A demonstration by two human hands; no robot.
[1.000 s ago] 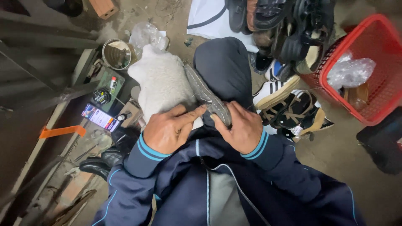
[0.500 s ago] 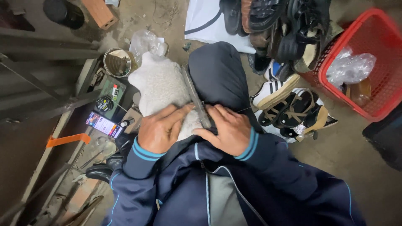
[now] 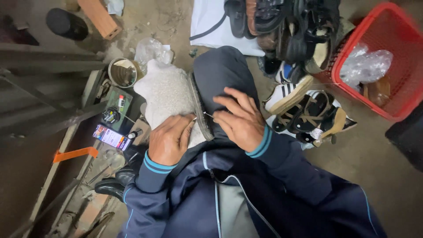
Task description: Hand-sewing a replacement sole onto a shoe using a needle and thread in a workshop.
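Note:
A white fuzzy slipper lies sole-edge up across my lap, its dark grey sole running along my raised knee. My left hand presses on the slipper's near end, fingertips at the sole's edge. My right hand rests on my thigh beside the sole, thumb and forefinger pinched on a thin needle that points into the sole. Both sleeves are dark blue with light blue stripes.
A pile of shoes and sandals lies to the right, beside a red plastic basket holding crumpled plastic. On the left are a round tin, a phone, small tools, a brick and metal bars.
The slipper has turned so its sole stands more on edge. My right hand came off the sole's near end and now pinches a needle at its side; the left hand slid lower.

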